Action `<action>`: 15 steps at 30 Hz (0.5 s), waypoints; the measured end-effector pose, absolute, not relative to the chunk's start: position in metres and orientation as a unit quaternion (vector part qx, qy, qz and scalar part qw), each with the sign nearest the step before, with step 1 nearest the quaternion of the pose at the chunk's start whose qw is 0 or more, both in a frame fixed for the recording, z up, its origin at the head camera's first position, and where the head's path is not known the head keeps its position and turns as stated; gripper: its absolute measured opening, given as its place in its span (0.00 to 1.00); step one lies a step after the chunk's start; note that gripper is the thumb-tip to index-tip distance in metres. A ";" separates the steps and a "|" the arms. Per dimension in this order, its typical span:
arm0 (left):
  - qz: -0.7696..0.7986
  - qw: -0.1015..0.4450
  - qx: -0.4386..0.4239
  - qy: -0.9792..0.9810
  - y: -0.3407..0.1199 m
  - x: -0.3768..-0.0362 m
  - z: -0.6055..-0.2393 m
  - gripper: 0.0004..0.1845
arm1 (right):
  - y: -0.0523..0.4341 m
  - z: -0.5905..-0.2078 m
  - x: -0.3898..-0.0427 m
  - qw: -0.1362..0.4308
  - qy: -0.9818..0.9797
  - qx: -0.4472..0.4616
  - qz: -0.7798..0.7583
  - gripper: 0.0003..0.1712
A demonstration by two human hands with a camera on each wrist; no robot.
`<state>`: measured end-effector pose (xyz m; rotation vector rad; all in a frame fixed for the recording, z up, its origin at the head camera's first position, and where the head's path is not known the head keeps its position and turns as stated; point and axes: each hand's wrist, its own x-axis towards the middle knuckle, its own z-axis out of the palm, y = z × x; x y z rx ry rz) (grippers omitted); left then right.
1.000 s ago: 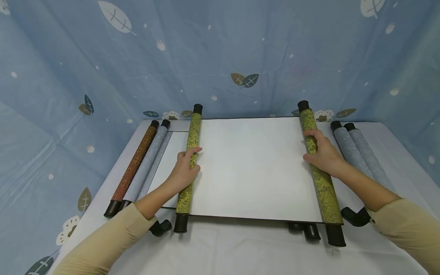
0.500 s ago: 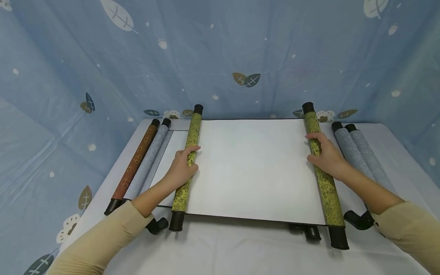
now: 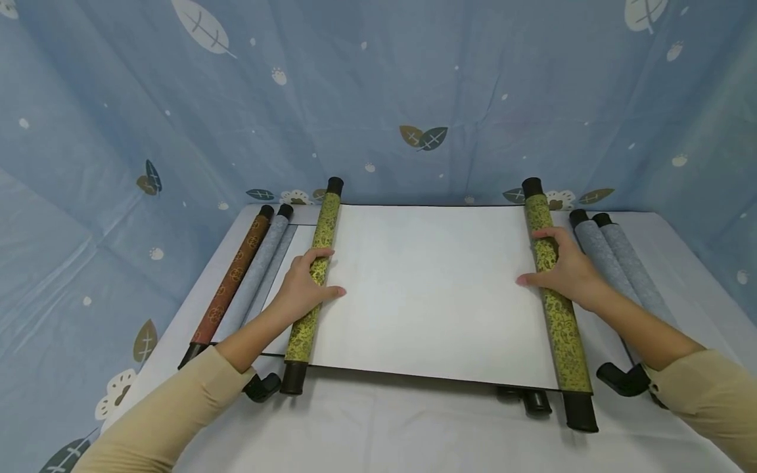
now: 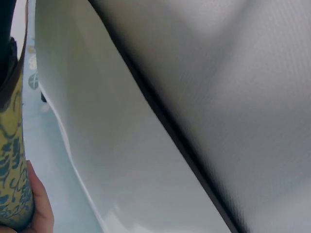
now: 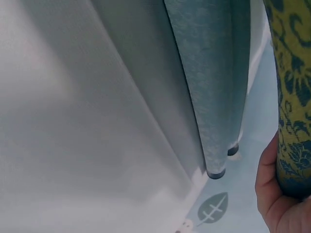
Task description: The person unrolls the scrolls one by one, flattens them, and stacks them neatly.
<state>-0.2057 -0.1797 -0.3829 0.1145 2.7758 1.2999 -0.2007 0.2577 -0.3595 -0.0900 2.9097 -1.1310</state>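
A hanging scroll with yellow-green patterned rolls and black end knobs lies partly unrolled, its blank white sheet (image 3: 432, 289) stretched between the rolls. My left hand (image 3: 301, 289) spans the left roll (image 3: 303, 335), index finger across it and thumb out over the sheet. Around the right roll (image 3: 564, 345) my right hand (image 3: 568, 269) sits the same way, its thumb reaching past the roll onto the white. Both wrist views show fingers curved about the patterned left roll (image 4: 12, 165) and right roll (image 5: 294, 97).
A brown patterned roll (image 3: 230, 282) and a pale blue-grey roll (image 3: 251, 279) lie at the left. Two grey-blue rolls (image 3: 609, 259) lie at the right. Black knobs (image 3: 537, 402) stick out beneath the sheet's front edge. A blue leaf-print cloth (image 3: 367, 98) hangs behind the white table covering (image 3: 384, 433).
The left roll has shifted left with my left hand, and the right roll slightly right with my right hand, widening the white sheet. Both thumbs have spread away from the rolls.
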 end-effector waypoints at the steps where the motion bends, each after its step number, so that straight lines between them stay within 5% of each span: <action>1: 0.426 0.035 0.042 0.903 -0.181 -0.206 -0.383 0.40 | 0.258 -0.359 -0.201 0.008 0.931 -0.030 -0.364 0.54; 15: 0.440 0.032 0.095 0.892 -0.194 -0.208 -0.385 0.34 | 0.267 -0.358 -0.201 0.040 0.919 -0.071 -0.385 0.47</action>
